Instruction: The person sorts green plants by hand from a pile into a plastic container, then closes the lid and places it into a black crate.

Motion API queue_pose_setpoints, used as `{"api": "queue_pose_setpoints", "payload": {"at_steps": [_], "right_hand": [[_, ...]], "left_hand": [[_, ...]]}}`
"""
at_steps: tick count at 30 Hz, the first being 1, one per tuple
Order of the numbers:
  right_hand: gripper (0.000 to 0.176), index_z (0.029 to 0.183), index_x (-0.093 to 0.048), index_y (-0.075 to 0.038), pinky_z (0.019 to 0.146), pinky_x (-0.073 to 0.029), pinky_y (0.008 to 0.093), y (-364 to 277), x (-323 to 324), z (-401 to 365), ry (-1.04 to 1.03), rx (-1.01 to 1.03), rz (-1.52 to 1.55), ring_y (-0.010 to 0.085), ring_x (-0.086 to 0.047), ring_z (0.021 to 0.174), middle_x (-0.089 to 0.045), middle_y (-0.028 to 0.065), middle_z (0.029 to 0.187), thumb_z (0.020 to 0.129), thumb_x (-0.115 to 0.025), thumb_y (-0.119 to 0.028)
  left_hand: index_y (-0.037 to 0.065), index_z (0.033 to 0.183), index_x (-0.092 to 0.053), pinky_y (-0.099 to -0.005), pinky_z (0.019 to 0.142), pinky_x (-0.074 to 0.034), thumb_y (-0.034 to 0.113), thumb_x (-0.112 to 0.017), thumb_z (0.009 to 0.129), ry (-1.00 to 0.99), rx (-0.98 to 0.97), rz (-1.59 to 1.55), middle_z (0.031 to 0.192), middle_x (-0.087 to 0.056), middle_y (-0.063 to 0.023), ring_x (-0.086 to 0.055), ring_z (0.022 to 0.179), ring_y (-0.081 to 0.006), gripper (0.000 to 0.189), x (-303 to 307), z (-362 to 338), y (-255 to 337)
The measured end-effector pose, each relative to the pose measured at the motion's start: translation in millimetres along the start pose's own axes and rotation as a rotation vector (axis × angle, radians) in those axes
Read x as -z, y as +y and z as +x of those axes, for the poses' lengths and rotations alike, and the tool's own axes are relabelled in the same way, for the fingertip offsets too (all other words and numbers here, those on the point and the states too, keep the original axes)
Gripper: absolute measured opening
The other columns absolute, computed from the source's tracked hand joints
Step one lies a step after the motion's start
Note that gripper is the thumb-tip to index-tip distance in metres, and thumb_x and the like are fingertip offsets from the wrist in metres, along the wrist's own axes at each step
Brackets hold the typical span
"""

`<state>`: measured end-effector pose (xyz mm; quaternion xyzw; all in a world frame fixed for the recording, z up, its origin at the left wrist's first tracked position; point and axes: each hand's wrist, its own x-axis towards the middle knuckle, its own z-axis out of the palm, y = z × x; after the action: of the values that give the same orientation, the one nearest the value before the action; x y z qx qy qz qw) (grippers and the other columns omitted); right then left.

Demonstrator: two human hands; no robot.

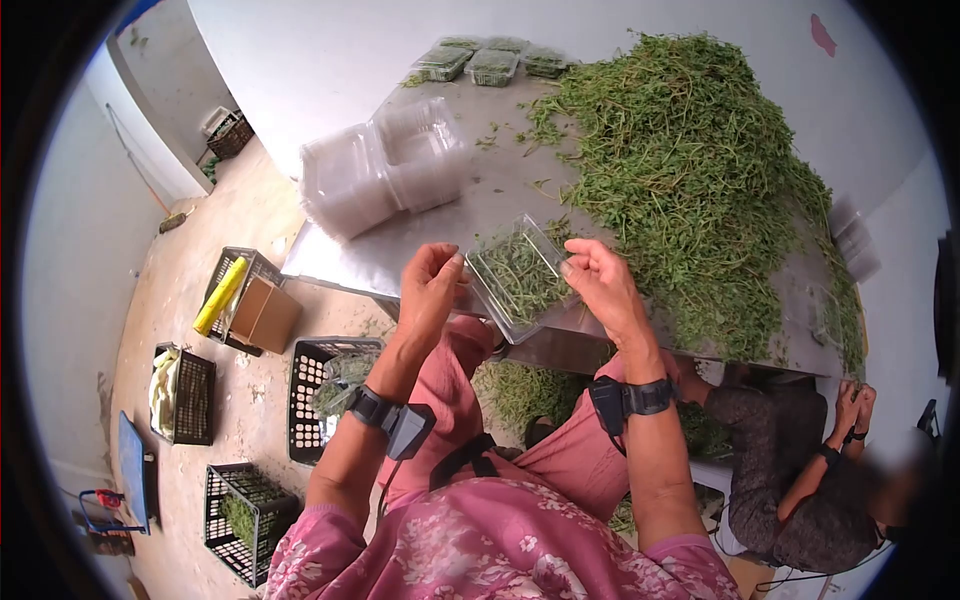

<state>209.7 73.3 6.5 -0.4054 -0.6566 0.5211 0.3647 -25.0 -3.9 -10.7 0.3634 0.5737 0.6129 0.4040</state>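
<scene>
Holding tray point(515, 278) of green herbs between both hands, above near edge of table point(330, 262). Left hand point(430, 290) fingers curled, pinching left rim; right hand point(603, 285) fingers bent onto right rim. Tray underside hidden; lid hard to make out.

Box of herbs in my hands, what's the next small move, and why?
Probably press the lid closed. The box looks packed with green sprigs, the left hand and right hand hold its two ends at the table edge, and similar filled boxes stand at the far end. Whether the lid is already partly down is hard to tell.
</scene>
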Motion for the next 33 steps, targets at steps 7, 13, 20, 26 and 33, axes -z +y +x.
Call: {"api": "queue_pose_setpoints", "payload": {"at_steps": [7,13,20,26,33], "right_hand": [[0.036,0.121,-0.059,0.002,0.075,-0.051,0.0263,0.9,-6.4,-4.4,-0.214,0.054,-0.051,0.0110,-0.060,0.086,-0.064,0.0062,0.098,0.091,-0.067,-0.016],[0.032,0.118,-0.060,0.002,0.076,-0.051,0.0256,-2.8,-36.9,-23.1,-0.425,0.004,-0.047,0.0098,-0.060,0.085,-0.064,0.0048,0.097,0.090,-0.068,-0.012],[0.030,0.116,-0.060,0.003,0.079,-0.051,0.0246,10.1,-85.7,-49.7,-0.515,-0.026,-0.092,0.0091,-0.060,0.089,-0.064,0.0048,0.099,0.089,-0.068,-0.009],[0.031,0.115,-0.061,0.003,0.077,-0.051,0.0250,24.0,-120.0,-58.2,-0.568,-0.038,-0.118,0.0088,-0.060,0.088,-0.064,0.0052,0.098,0.087,-0.070,-0.008],[0.030,0.108,-0.064,0.004,0.069,-0.052,0.0259,54.5,-138.4,-63.8,-0.625,-0.034,-0.120,0.0091,-0.061,0.076,-0.068,0.0073,0.090,0.083,-0.072,-0.010]], "left_hand": [[0.006,0.097,-0.057,-0.0234,0.068,-0.050,0.014,-0.059,0.097,-0.065,0.076,-0.138,0.084,-0.060,-0.0011,-0.059,0.074,-0.0097,0.008,42.5,-62.4,-9.4],[0.006,0.095,-0.058,-0.0240,0.063,-0.050,0.013,-0.059,0.097,-0.048,0.246,-0.192,0.078,-0.059,-0.0005,-0.056,0.066,-0.0100,0.007,71.5,-121.3,-12.5],[0.002,0.095,-0.059,-0.0244,0.060,-0.049,0.016,-0.056,0.099,-0.119,0.359,-0.036,0.075,-0.060,-0.0022,-0.059,0.064,-0.0112,0.015,116.1,-151.4,-31.3],[-0.001,0.094,-0.058,-0.0252,0.062,-0.050,0.014,-0.055,0.098,-0.141,0.421,0.101,0.075,-0.061,-0.0035,-0.060,0.066,-0.0113,0.015,144.9,-168.8,-47.2],[0.000,0.095,-0.057,-0.0263,0.065,-0.052,0.015,-0.055,0.099,-0.252,0.438,0.152,0.077,-0.063,-0.0045,-0.063,0.069,-0.0127,0.016,162.2,-184.8,-80.9]]}}
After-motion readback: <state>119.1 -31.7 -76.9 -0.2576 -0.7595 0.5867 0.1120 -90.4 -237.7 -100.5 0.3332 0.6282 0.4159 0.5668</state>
